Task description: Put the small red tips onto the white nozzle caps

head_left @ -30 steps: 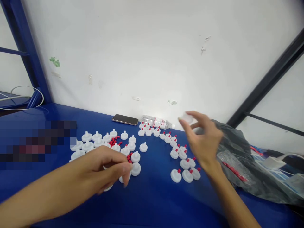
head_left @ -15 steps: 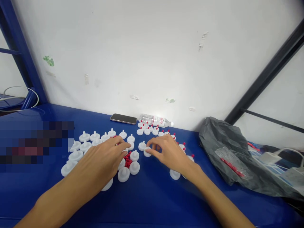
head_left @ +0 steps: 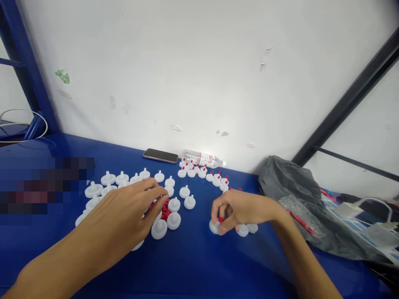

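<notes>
Several white round caps with upright nozzles [head_left: 159,229] stand on the blue table, around a small pile of red tips [head_left: 165,212]. Over that pile is my left hand [head_left: 134,207], its fingers bent and pressed together; what they hold, if anything, is hidden. My right hand [head_left: 238,211] pinches a red-tipped white cap [head_left: 214,226] at the table surface, right of centre. Two plain white caps [head_left: 189,202] stand between the hands. More red-tipped caps [head_left: 202,172] form a curved row from the back toward the right hand, which partly covers it.
A phone [head_left: 160,155] and a clear bottle [head_left: 202,158] lie along the wall. On the right are a dark plastic bag [head_left: 280,178], a clear bag of red pieces [head_left: 301,220] and a white charger with a cable [head_left: 347,209].
My right hand has moved right and nearer, from a plain cap at the centre to a red-tipped one. My left hand stays over the red pile. The view has shifted slightly.
</notes>
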The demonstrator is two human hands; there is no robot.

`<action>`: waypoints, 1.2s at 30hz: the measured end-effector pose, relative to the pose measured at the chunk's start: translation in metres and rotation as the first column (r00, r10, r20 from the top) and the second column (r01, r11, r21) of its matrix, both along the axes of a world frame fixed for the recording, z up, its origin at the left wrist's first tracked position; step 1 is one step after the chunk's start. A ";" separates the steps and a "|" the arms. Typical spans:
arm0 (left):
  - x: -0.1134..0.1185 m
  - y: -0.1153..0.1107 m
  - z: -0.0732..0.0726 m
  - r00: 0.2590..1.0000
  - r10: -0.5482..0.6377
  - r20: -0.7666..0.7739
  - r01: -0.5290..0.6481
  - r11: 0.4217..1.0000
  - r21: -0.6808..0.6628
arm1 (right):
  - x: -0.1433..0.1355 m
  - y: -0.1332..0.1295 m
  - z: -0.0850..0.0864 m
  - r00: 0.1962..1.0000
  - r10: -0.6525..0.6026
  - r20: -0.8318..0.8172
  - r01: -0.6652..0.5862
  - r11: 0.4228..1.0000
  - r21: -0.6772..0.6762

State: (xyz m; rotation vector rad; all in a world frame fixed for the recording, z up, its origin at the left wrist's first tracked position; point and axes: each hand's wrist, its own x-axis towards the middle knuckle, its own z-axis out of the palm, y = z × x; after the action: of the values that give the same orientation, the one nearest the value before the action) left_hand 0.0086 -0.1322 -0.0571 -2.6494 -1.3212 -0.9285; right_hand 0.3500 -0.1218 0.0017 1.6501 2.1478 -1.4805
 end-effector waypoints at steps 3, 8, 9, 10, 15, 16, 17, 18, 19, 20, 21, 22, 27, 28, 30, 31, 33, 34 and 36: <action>0.001 -0.004 0.003 1.000 -0.023 -0.011 0.023 1.000 0.008 | -0.014 0.003 -0.010 0.990 0.075 -0.115 -0.068 0.995 0.067; 0.008 -0.010 0.006 1.000 -0.022 -0.011 0.022 1.000 0.003 | -0.028 -0.002 -0.012 0.987 0.145 -0.070 -0.105 0.910 0.402; 0.011 -0.011 0.006 1.000 -0.017 -0.008 0.017 1.000 -0.008 | -0.030 -0.003 -0.012 0.985 0.164 -0.062 -0.116 0.878 0.465; 0.013 -0.013 0.006 1.000 -0.017 -0.009 0.017 1.000 -0.026 | -0.033 -0.005 -0.012 0.982 0.178 -0.065 -0.119 0.848 0.517; 0.025 -0.023 0.005 0.996 -0.094 -0.003 0.094 0.991 -0.099 | -0.046 -0.013 -0.013 0.979 0.136 -0.155 -0.005 0.767 0.641; 0.026 -0.025 0.004 0.994 -0.107 -0.001 0.107 0.989 -0.098 | -0.048 -0.015 -0.014 0.985 0.119 -0.126 -0.001 0.732 0.681; 0.028 -0.026 0.003 0.994 -0.113 0.000 0.113 0.990 -0.083 | -0.050 -0.016 -0.015 0.991 0.107 -0.075 -0.018 0.682 0.731; 0.029 -0.027 0.002 0.994 -0.111 -0.001 0.111 0.992 -0.061 | -0.052 -0.018 -0.015 0.995 0.096 -0.016 -0.047 0.620 0.783; 0.030 -0.027 0.001 0.995 -0.103 -0.004 0.103 0.994 -0.037 | -0.054 -0.019 -0.016 0.995 0.089 0.041 -0.084 0.554 0.828; 0.031 -0.027 0.000 0.996 -0.092 -0.016 0.091 0.996 -0.019 | -0.057 -0.021 -0.017 0.992 0.088 0.087 -0.119 0.488 0.865; 0.032 -0.026 0.000 0.996 -0.076 -0.039 0.075 0.997 -0.012 | -0.059 -0.022 -0.019 0.988 0.092 0.123 -0.151 0.425 0.893; 0.032 -0.025 0.001 0.996 -0.058 -0.074 0.056 0.998 -0.017 | -0.061 -0.023 -0.020 0.983 0.102 0.153 -0.180 0.368 0.912; 0.032 -0.016 0.005 0.954 -0.014 -0.299 -0.017 0.994 -0.103 | -0.068 -0.026 -0.028 0.949 0.188 0.252 -0.285 0.174 0.943; 0.031 -0.015 0.006 0.951 -0.025 -0.309 -0.014 0.992 -0.122 | -0.069 -0.026 -0.029 0.944 0.199 0.262 -0.294 0.153 0.944; 0.031 -0.014 0.006 0.952 -0.053 -0.301 0.005 0.987 -0.159 | -0.069 -0.026 -0.031 0.942 0.215 0.259 -0.291 0.134 0.947; 0.030 -0.014 0.006 0.956 -0.063 -0.286 0.016 0.986 -0.166 | -0.069 -0.026 -0.031 0.944 0.224 0.242 -0.277 0.139 0.951; 0.029 -0.014 0.006 0.966 -0.066 -0.251 0.027 0.988 -0.154 | -0.070 -0.027 -0.031 0.953 0.237 0.187 -0.231 0.175 0.957; 0.028 -0.013 0.006 0.972 -0.058 -0.229 0.027 0.990 -0.135 | -0.070 -0.028 -0.031 0.958 0.238 0.160 -0.209 0.200 0.957; 0.026 -0.011 0.007 0.985 -0.038 -0.168 0.024 0.996 -0.085 | -0.070 -0.029 -0.031 0.965 0.227 0.131 -0.184 0.230 0.956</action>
State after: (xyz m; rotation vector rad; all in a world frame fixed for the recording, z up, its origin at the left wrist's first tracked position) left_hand 0.0350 -0.1436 -0.0504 -2.7458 -1.3102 -0.6470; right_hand 0.2797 -0.1506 -0.0293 1.2674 3.4209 0.1512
